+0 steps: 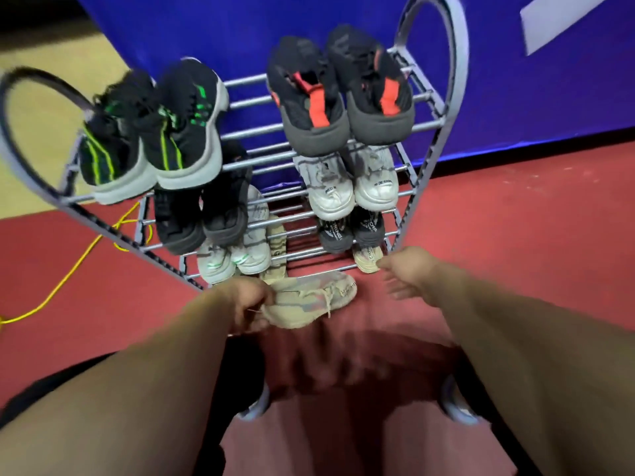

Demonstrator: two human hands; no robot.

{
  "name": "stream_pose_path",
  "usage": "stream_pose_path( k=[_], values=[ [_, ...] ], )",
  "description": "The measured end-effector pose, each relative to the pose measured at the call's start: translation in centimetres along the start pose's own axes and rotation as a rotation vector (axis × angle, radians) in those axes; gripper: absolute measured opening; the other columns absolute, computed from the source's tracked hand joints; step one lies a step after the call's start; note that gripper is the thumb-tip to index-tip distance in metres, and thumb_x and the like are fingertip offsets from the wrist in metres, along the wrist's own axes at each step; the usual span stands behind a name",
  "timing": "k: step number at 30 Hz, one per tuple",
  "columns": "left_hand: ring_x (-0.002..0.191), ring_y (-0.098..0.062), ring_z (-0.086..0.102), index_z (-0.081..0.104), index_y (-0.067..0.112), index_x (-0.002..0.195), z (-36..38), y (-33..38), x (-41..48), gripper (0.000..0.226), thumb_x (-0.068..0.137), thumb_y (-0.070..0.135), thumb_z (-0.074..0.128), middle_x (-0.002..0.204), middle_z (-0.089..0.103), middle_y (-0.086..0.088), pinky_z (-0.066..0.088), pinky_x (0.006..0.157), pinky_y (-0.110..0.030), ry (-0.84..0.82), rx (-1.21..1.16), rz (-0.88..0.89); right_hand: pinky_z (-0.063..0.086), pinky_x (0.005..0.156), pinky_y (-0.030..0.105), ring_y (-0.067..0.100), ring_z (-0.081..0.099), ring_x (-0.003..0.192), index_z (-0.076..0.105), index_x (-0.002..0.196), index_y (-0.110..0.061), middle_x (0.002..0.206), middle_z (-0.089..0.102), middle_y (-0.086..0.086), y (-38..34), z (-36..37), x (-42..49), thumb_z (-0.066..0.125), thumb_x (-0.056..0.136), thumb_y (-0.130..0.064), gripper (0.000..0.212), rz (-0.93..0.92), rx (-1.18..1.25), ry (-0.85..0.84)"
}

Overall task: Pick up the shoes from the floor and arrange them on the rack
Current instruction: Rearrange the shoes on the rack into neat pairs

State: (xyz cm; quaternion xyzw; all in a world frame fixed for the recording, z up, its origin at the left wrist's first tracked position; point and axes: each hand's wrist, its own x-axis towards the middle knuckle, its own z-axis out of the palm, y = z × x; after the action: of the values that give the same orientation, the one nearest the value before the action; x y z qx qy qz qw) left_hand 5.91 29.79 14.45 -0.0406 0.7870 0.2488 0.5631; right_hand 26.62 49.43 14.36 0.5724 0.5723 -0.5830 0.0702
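Note:
A grey metal shoe rack (256, 156) stands in front of me with several tiers of bars. Black-and-green sneakers (154, 132) and black-and-red sneakers (340, 94) fill the top tier. Black shoes (202, 214) and white shoes (347, 187) sit below, with more pairs lower down. A beige knit shoe (309, 300) lies on its side on the red floor at the rack's foot. My left hand (247, 305) grips its heel end. My right hand (409, 273) reaches toward another beige shoe (367, 259) at the rack's bottom right, fingers relaxed, holding nothing.
A yellow cable (68, 280) runs across the red carpet (515, 242) at the left. A blue panel (515, 97) stands behind the rack. My own shoes (457, 403) show at the bottom between my arms.

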Motion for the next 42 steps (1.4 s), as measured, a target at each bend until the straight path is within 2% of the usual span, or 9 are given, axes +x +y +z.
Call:
stream_pose_path(
  k=[8, 12, 15, 22, 27, 32, 36, 40, 42],
  values=[
    [0.043, -0.019, 0.064, 0.063, 0.009, 0.092, -2.2, 2.7, -10.0, 0.018, 0.09, 0.013, 0.045, 0.059, 0.068, -0.004, 0.057, 0.059, -0.032, -0.099, -0.144, 0.244, 0.046, 0.065, 0.031, 0.02, 0.049, 0.066, 0.063, 0.099, -0.013, 0.087, 0.056, 0.007, -0.7, -5.9, -7.0, 0.06, 0.098, -0.041, 0.028, -0.139, 0.105, 0.154],
    [0.089, -0.035, 0.073, 0.062, 0.003, 0.122, -1.3, 2.6, -11.8, 0.041, 0.087, 0.021, 0.05, 0.109, 0.073, -0.016, 0.059, 0.082, -0.053, -0.21, -0.327, 0.316, 0.054, 0.084, 0.039, 0.024, 0.065, 0.095, 0.066, 0.103, -0.019, 0.107, 0.069, 0.005, 0.1, -6.5, -10.2, 0.058, 0.093, -0.064, 0.047, -0.103, 0.248, 0.111],
    [0.093, -0.034, 0.072, 0.062, 0.003, 0.124, 0.6, 2.4, -12.3, 0.041, 0.089, 0.022, 0.053, 0.114, 0.072, -0.016, 0.06, 0.081, -0.052, -0.25, -0.423, 0.358, 0.053, 0.097, 0.046, 0.025, 0.067, 0.102, 0.067, 0.114, -0.018, 0.112, 0.069, 0.006, 0.5, -5.9, -11.7, 0.056, 0.089, -0.071, 0.059, -0.106, 0.313, 0.013],
    [0.104, -0.034, 0.071, 0.061, 0.002, 0.131, 3.4, 2.9, -12.0, 0.049, 0.088, 0.027, 0.058, 0.119, 0.071, -0.014, 0.059, 0.08, -0.047, -0.297, -0.554, 0.406, 0.059, 0.065, 0.033, 0.024, 0.077, 0.083, 0.063, 0.123, -0.014, 0.104, 0.079, 0.007, 1.1, -5.7, -12.7, 0.06, 0.088, -0.071, 0.067, -0.122, 0.447, -0.159],
    [0.103, -0.031, 0.072, 0.064, 0.007, 0.128, 4.3, 3.4, -11.8, 0.044, 0.093, 0.034, 0.063, 0.115, 0.074, -0.014, 0.06, 0.081, -0.047, -0.263, -0.611, 0.441, 0.057, 0.075, 0.033, 0.017, 0.075, 0.077, 0.071, 0.095, -0.021, 0.093, 0.079, 0.0, 1.3, -5.8, -12.6, 0.057, 0.092, -0.066, 0.048, -0.15, 0.413, -0.203],
    [0.094, -0.029, 0.075, 0.061, 0.002, 0.13, 5.2, 3.6, -11.2, 0.036, 0.1, 0.021, 0.058, 0.103, 0.076, -0.016, 0.061, 0.079, -0.045, -0.272, -0.739, 0.419, 0.059, 0.08, 0.034, 0.019, 0.076, 0.091, 0.074, 0.117, -0.018, 0.109, 0.079, 0.003, 1.5, -4.6, -11.9, 0.065, 0.095, -0.047, 0.038, -0.108, 0.329, -0.297],
    [0.097, -0.03, 0.071, 0.025, 0.006, 0.156, 6.1, 3.7, -10.2, 0.059, 0.101, 0.004, 0.045, 0.09, 0.075, -0.012, 0.055, 0.095, -0.05, -0.264, -0.777, 0.406, 0.06, 0.074, 0.032, 0.018, 0.074, 0.089, 0.068, 0.124, -0.016, 0.107, 0.078, 0.003, 1.9, -3.0, -11.1, 0.071, 0.092, -0.036, 0.038, -0.044, 0.178, -0.404],
    [0.083, -0.032, 0.072, 0.06, -0.003, 0.126, 7.1, 2.6, -8.8, 0.032, 0.098, 0.008, 0.047, 0.095, 0.071, -0.019, 0.063, 0.069, -0.046, -0.251, -0.462, 0.175, 0.054, 0.049, 0.023, 0.014, 0.062, 0.053, 0.069, 0.105, -0.011, 0.073, 0.068, 0.008, 2.1, -1.4, -10.3, 0.068, 0.092, -0.044, 0.035, 0.102, 0.035, -0.465],
    [0.087, -0.032, 0.071, 0.064, -0.001, 0.11, 7.4, 1.9, -7.5, 0.022, 0.096, 0.012, 0.053, 0.097, 0.07, -0.019, 0.061, 0.077, -0.047, -0.273, -0.314, 0.065, 0.045, 0.043, 0.02, 0.014, 0.052, 0.041, 0.067, 0.087, -0.011, 0.056, 0.058, 0.007, 2.3, -0.7, -9.6, 0.066, 0.091, -0.049, 0.038, 0.166, -0.056, -0.452]
  ],
)
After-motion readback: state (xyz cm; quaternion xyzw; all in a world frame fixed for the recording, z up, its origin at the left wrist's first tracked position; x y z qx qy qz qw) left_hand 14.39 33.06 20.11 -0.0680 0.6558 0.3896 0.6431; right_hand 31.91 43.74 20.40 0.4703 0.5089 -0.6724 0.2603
